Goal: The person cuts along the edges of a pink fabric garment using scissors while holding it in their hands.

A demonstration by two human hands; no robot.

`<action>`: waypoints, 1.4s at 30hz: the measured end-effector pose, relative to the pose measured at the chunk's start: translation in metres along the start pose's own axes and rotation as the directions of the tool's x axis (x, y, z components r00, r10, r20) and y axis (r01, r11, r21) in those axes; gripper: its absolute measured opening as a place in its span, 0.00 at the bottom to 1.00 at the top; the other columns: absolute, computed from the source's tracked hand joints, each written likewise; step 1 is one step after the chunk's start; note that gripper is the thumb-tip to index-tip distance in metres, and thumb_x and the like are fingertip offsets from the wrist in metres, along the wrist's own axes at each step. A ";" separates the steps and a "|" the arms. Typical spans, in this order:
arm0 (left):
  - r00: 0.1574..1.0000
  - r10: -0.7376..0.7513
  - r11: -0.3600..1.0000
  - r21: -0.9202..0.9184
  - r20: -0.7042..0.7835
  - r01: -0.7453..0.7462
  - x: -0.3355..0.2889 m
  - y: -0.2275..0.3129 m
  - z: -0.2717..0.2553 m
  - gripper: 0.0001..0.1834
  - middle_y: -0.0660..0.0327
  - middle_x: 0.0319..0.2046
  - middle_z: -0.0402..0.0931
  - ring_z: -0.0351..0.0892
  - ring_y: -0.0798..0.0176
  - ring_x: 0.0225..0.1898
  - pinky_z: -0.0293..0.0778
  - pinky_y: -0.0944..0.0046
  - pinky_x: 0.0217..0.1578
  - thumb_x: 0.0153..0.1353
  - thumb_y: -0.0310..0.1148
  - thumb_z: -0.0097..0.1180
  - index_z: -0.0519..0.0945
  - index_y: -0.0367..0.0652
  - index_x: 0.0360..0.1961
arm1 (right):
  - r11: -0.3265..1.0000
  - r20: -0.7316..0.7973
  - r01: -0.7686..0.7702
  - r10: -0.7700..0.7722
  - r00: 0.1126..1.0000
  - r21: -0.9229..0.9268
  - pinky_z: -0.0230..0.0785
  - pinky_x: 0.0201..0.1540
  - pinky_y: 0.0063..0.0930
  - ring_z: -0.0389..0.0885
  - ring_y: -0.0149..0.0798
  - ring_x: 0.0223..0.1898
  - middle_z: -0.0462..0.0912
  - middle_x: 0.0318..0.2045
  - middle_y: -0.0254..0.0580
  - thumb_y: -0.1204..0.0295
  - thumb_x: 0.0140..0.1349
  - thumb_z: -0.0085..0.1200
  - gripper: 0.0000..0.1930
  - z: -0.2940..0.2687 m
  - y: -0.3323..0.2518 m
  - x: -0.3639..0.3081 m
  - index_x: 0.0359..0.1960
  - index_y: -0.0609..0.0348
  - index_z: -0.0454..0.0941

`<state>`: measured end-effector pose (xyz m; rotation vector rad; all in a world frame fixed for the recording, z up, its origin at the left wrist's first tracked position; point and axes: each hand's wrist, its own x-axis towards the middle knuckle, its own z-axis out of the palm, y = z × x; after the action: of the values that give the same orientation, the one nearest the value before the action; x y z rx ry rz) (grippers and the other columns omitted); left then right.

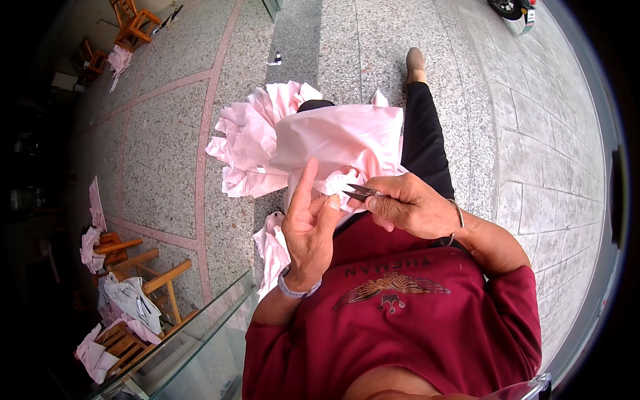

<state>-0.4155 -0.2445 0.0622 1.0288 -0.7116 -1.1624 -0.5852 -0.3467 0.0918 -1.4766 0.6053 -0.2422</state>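
Note:
Pink cloth (340,137) lies draped over my lap, its edge gathered in front of me. My left hand (309,233) pinches a bunched part of it near the thumb, with the index finger stretched out. In my right hand (420,208) is a pair of small dark thread snips (360,192). The blades point left, slightly apart, right beside the bunched cloth at my left thumb. Whether they touch the cloth or a thread I cannot tell. My right fingers partly hide the handles.
A heap of pink cloth pieces (250,143) sits left of my lap. Wooden chairs (163,280) carrying more cloth stand at the lower left, near a glass-topped case (207,353). Another wooden chair (135,27) is at the far left. A wheel (508,8) shows at the far right.

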 end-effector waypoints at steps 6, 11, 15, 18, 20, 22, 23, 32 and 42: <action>0.999 0.034 0.999 0.028 0.027 -0.035 0.000 -0.002 -0.003 0.32 0.49 0.45 0.81 0.81 0.65 0.46 0.78 0.65 0.47 0.71 0.22 0.44 0.49 0.30 0.72 | 0.999 -0.006 -0.018 0.018 1.000 0.047 0.61 0.26 0.26 0.69 0.26 0.21 0.73 0.17 0.31 0.70 0.73 0.44 0.12 0.001 0.001 -0.001 0.40 0.63 0.79; 1.000 0.026 1.000 0.009 -0.002 -0.026 -0.001 0.000 0.001 0.31 0.50 0.43 0.81 0.80 0.67 0.44 0.77 0.67 0.45 0.71 0.22 0.44 0.50 0.29 0.72 | 0.999 -0.004 -0.024 0.024 1.000 0.034 0.61 0.26 0.26 0.69 0.26 0.21 0.73 0.17 0.32 0.69 0.73 0.45 0.12 0.001 0.002 0.000 0.41 0.63 0.79; 0.999 0.030 1.000 -0.008 0.025 -0.030 0.000 -0.001 0.001 0.32 0.51 0.43 0.81 0.80 0.68 0.44 0.77 0.67 0.47 0.71 0.22 0.44 0.49 0.29 0.72 | 0.999 0.024 -0.029 0.028 0.999 0.026 0.61 0.27 0.23 0.67 0.25 0.22 0.73 0.20 0.32 0.71 0.74 0.45 0.12 -0.001 0.000 0.001 0.46 0.65 0.79; 0.999 0.001 1.000 0.002 0.053 -0.001 -0.001 -0.004 -0.003 0.31 0.51 0.44 0.81 0.80 0.67 0.45 0.78 0.65 0.49 0.71 0.22 0.43 0.49 0.29 0.72 | 0.996 0.048 0.022 -0.026 0.999 0.084 0.61 0.27 0.25 0.68 0.25 0.21 0.72 0.17 0.31 0.69 0.73 0.45 0.12 -0.001 0.004 0.001 0.43 0.64 0.80; 0.998 -0.047 0.999 0.009 0.046 0.047 -0.001 -0.003 -0.003 0.31 0.50 0.44 0.81 0.81 0.65 0.46 0.78 0.64 0.50 0.71 0.22 0.43 0.48 0.29 0.72 | 0.985 0.106 0.062 -0.079 0.991 0.162 0.62 0.27 0.24 0.68 0.24 0.22 0.72 0.18 0.31 0.69 0.74 0.45 0.12 0.000 0.003 -0.002 0.43 0.64 0.80; 0.999 -0.041 0.999 -0.026 0.010 0.041 -0.001 0.001 0.002 0.31 0.49 0.45 0.80 0.81 0.64 0.47 0.78 0.62 0.51 0.71 0.22 0.42 0.48 0.29 0.72 | 0.985 0.064 0.062 -0.074 0.995 0.160 0.62 0.28 0.23 0.67 0.24 0.22 0.71 0.18 0.31 0.70 0.74 0.45 0.12 0.000 0.001 -0.002 0.44 0.63 0.80; 0.999 -0.038 0.998 -0.044 -0.007 0.038 0.000 0.002 0.004 0.31 0.49 0.46 0.80 0.81 0.64 0.47 0.78 0.62 0.52 0.71 0.22 0.42 0.48 0.29 0.72 | 0.985 0.042 0.063 -0.070 0.997 0.159 0.62 0.28 0.23 0.67 0.24 0.23 0.71 0.19 0.31 0.70 0.74 0.45 0.12 -0.001 0.001 -0.002 0.45 0.63 0.80; 1.000 0.011 1.000 -0.007 0.029 -0.010 0.000 0.002 0.001 0.31 0.47 0.47 0.80 0.80 0.62 0.50 0.77 0.62 0.51 0.70 0.21 0.43 0.49 0.29 0.72 | 0.999 0.001 -0.002 0.002 1.000 0.043 0.61 0.26 0.25 0.68 0.25 0.21 0.73 0.18 0.31 0.70 0.73 0.44 0.12 -0.003 0.002 -0.002 0.41 0.64 0.79; 1.000 0.012 1.000 0.000 0.021 -0.012 0.000 0.000 0.001 0.32 0.49 0.43 0.82 0.81 0.64 0.46 0.77 0.64 0.51 0.71 0.23 0.44 0.48 0.30 0.72 | 0.999 -0.010 -0.009 0.009 1.000 0.037 0.61 0.26 0.26 0.69 0.25 0.21 0.73 0.17 0.32 0.70 0.72 0.45 0.12 -0.002 0.003 -0.002 0.39 0.64 0.79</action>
<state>-0.4161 -0.2448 0.0628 1.0126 -0.7341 -1.1646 -0.5884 -0.3477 0.0890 -1.4378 0.6130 -0.2528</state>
